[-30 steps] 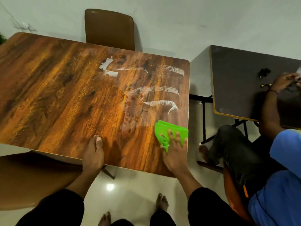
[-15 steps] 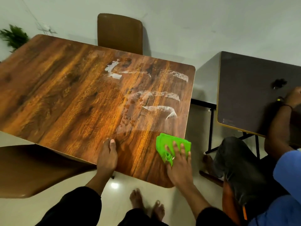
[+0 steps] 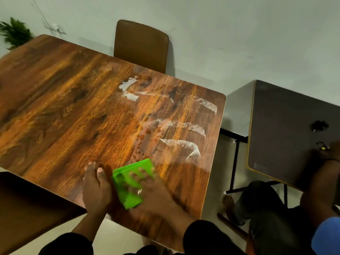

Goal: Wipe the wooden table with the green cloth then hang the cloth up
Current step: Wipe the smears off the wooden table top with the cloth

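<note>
The wooden table (image 3: 70, 115) fills the left and middle of the view, with white smear streaks (image 3: 184, 142) across its right half. A folded green cloth (image 3: 127, 184) lies flat near the table's front edge. My right hand (image 3: 152, 192), blurred by motion, presses down on the cloth with fingers spread. My left hand (image 3: 95, 188) rests flat on the wood just left of the cloth, touching its edge.
A brown chair (image 3: 141, 45) stands behind the table at the wall. Another brown seat (image 3: 24, 208) is at the lower left. To the right, a dark table (image 3: 287, 133) has another person (image 3: 276, 218) seated at it. A plant (image 3: 14, 34) is at the far left.
My right hand has slid the green cloth leftward along the front edge, from near the right corner to beside my left hand. The view shifted slightly.
</note>
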